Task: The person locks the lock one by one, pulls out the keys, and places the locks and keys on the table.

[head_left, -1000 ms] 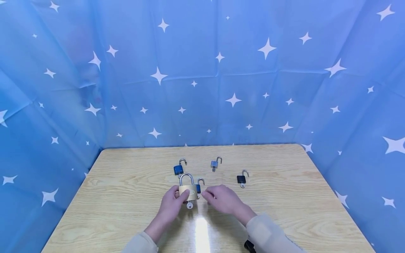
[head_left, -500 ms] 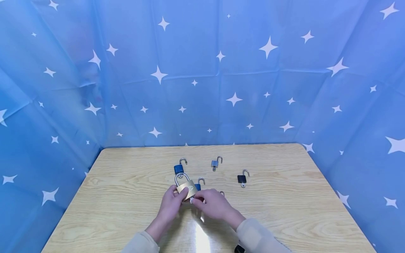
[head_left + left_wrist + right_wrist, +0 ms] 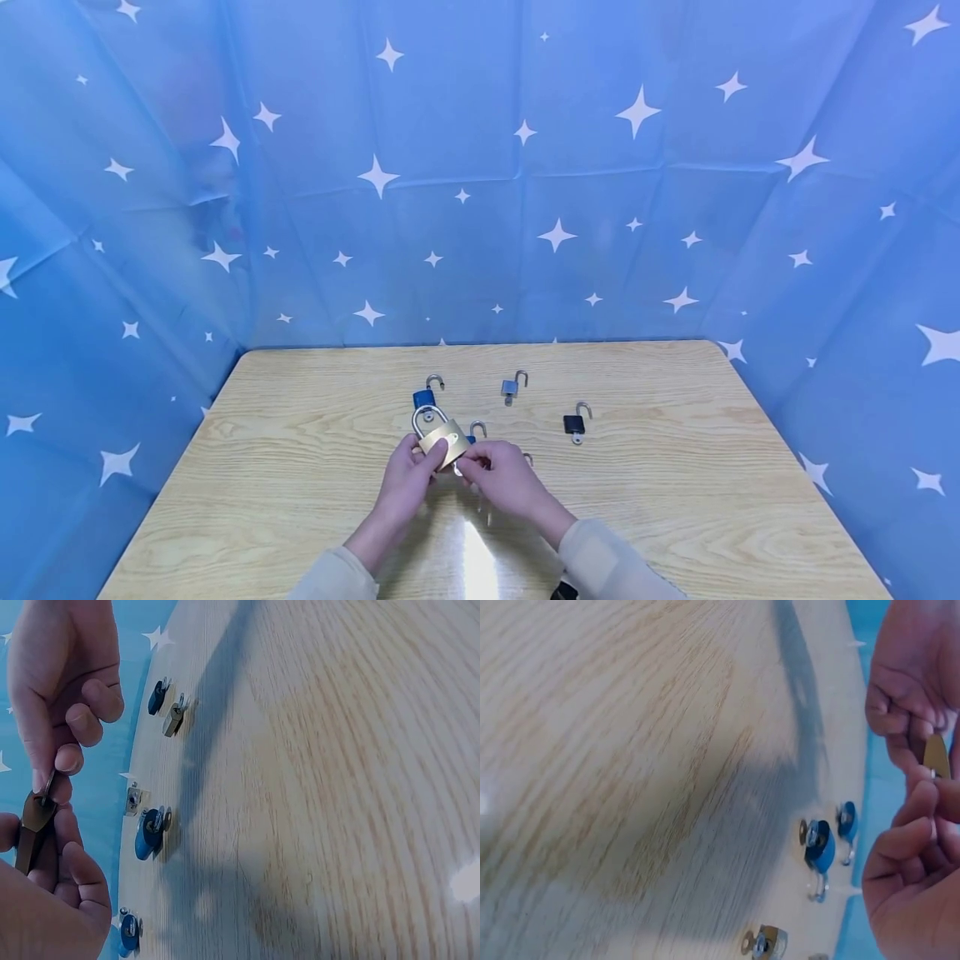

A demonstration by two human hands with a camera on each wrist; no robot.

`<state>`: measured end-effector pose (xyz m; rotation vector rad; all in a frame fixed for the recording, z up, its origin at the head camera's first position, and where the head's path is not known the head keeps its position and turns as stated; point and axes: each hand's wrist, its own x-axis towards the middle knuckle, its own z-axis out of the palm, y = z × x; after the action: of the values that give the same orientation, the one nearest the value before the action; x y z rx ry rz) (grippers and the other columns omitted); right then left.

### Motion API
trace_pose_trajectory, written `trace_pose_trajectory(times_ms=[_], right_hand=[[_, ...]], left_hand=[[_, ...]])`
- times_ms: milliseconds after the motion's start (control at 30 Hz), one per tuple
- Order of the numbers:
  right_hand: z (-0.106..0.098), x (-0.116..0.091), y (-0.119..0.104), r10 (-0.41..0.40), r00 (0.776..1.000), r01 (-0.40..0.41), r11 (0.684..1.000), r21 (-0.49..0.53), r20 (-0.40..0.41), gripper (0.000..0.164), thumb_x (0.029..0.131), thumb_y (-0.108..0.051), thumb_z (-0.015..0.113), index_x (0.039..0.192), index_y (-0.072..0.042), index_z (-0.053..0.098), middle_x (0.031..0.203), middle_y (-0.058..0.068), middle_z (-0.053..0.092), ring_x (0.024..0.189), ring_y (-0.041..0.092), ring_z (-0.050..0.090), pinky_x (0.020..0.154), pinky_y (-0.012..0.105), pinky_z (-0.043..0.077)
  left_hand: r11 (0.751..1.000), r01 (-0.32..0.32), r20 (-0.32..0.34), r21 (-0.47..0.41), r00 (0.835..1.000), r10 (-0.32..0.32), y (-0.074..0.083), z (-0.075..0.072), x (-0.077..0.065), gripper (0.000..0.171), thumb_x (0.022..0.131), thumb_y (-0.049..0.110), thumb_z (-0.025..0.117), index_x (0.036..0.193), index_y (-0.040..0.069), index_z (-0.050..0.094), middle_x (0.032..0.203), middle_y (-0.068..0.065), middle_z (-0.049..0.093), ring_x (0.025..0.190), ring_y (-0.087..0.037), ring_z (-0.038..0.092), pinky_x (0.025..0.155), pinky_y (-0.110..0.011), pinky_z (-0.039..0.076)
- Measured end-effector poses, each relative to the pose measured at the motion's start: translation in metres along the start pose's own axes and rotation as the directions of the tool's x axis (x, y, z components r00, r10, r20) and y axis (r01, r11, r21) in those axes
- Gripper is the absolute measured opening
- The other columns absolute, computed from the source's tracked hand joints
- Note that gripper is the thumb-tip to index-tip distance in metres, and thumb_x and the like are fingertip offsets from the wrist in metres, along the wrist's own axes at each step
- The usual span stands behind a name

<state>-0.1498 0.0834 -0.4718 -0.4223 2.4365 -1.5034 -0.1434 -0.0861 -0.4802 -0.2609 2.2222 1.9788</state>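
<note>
A large brass padlock (image 3: 444, 442) is held up above the table by my left hand (image 3: 408, 477), thumb on its front face and fingers behind. It tilts, its steel shackle (image 3: 427, 410) pointing up and left, and both shackle legs meet the body. My right hand (image 3: 510, 482) pinches the key (image 3: 458, 469) at the padlock's lower end between thumb and forefinger. In the left wrist view the key (image 3: 49, 784) stands in the end of the brass body (image 3: 35, 817). The right wrist view shows a brass edge (image 3: 936, 756) between both hands, with fingertips hiding the key.
Behind the hands lie a blue padlock (image 3: 424, 400), a silver one (image 3: 509, 388) and a black one (image 3: 573, 425), shackles raised and keys in. Another blue padlock (image 3: 471, 439) is partly covered. A small brass padlock (image 3: 174, 718) shows in the left wrist view. Starry curtains surround the wooden table (image 3: 712, 500).
My right hand has moved left from beside the padlock and taken the key in a pinch. The brass padlock has gone from upright to tilted, while my left hand keeps holding it.
</note>
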Motion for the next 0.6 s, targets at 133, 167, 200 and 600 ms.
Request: trace_pose_trajectory(times_ms=[133,167,200,600], right_hand=[[0.0011,-0.0005,-0.0014,0.021,1.0,-0.021,1.0,0.016,0.0,0.025,0.096,-0.021,0.059,0.084,-0.001,0.067,0.076,0.019,0.066,0.054,0.004,0.049,0.048,0.018,0.04],[0.0015,-0.0003,-0.0016,0.023,1.0,-0.023,1.0,0.019,0.0,0.025,0.096,-0.022,0.059,0.085,-0.001,0.066,0.075,0.018,0.066,0.055,0.004,0.049,0.048,0.018,0.04],[0.0018,-0.0004,-0.0019,0.024,1.0,-0.024,0.999,0.02,-0.001,0.025,0.096,-0.022,0.06,0.085,-0.001,0.066,0.075,0.017,0.065,0.055,0.005,0.049,0.048,0.018,0.04],[0.0013,-0.0003,-0.005,-0.017,1.0,0.017,1.0,-0.009,-0.001,0.023,0.096,-0.019,0.058,0.083,-0.001,0.064,0.07,0.009,0.062,0.056,0.004,0.05,0.049,0.02,0.042]], left_hand=[[1.0,-0.003,0.006,-0.004,1.0,0.003,0.0006,-0.0012,0.0001,0.046,0.095,0.036,0.061,0.124,0.002,0.051,0.081,-0.002,0.069,0.071,-0.015,0.055,0.065,-0.029,0.044],[1.0,-0.003,0.007,-0.006,1.0,0.003,0.0002,-0.0014,0.0005,0.047,0.095,0.036,0.061,0.125,0.002,0.05,0.082,-0.003,0.07,0.073,-0.016,0.056,0.067,-0.03,0.045],[1.0,-0.003,0.007,-0.009,1.0,0.003,-0.0001,-0.0017,0.0009,0.046,0.095,0.035,0.061,0.125,0.002,0.05,0.083,-0.003,0.071,0.074,-0.016,0.058,0.069,-0.03,0.046],[1.0,-0.002,-0.009,-0.027,1.0,0.002,0.0018,-0.0021,0.0,0.041,0.097,0.035,0.058,0.12,0.002,0.052,0.076,0.0,0.065,0.067,-0.013,0.051,0.064,-0.028,0.042]])
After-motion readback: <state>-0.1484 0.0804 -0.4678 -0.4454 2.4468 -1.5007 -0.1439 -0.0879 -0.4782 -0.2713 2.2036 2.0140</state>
